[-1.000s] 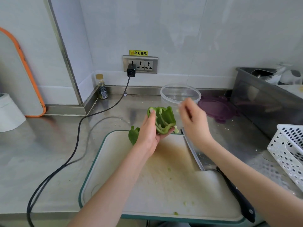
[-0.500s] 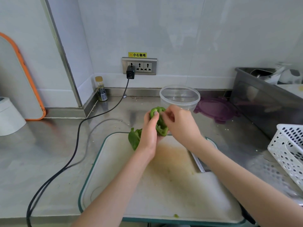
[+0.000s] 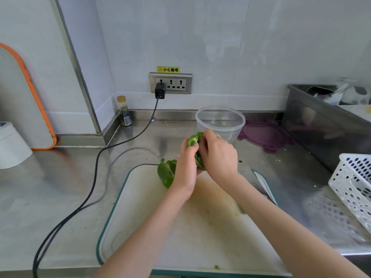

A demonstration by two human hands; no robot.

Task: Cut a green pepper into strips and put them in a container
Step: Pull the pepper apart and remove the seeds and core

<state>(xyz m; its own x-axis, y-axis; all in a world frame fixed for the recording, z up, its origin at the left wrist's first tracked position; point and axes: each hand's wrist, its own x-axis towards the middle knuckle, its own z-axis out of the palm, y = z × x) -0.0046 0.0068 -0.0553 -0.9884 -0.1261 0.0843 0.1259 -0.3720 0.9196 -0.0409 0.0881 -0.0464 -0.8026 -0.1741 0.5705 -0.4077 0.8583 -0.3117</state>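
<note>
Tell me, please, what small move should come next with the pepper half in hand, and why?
Probably finish pulling out the seeds: the left hand grips the pepper half while the right hand digs its fingers into it; the clear container holds no strips yet.

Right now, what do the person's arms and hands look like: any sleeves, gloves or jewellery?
Both forearms are bare as far as the picture shows, with no sleeves, gloves or watch in view. The left hand wears nothing visible. The right hand has what looks like a thin, pale ring on one finger, too small to describe further.
</note>
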